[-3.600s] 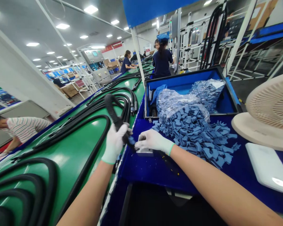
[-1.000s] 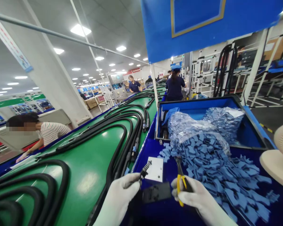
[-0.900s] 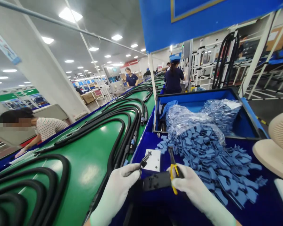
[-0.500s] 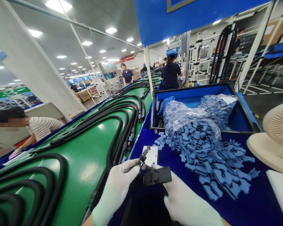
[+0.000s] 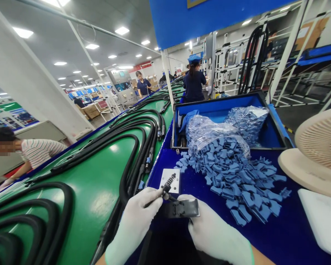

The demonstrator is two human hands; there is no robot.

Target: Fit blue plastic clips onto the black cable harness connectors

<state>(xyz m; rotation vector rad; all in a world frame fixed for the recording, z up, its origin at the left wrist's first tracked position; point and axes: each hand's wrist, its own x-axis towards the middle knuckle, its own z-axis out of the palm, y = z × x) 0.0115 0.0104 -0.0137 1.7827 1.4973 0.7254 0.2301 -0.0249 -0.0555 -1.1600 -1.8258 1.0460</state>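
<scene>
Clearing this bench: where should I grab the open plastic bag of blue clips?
Grip the plastic bag by its bunched top, reaching from above and behind: its open front spills blue clips onto the bench, so lifting there would likely lose more.

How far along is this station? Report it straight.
Done: black hoses lie on the green conveyor. In hand: the left hand holds a coiled black part just above a black plate held by the right hand. Left: a loose pile of blue clips, with more in a plastic bag.
</scene>
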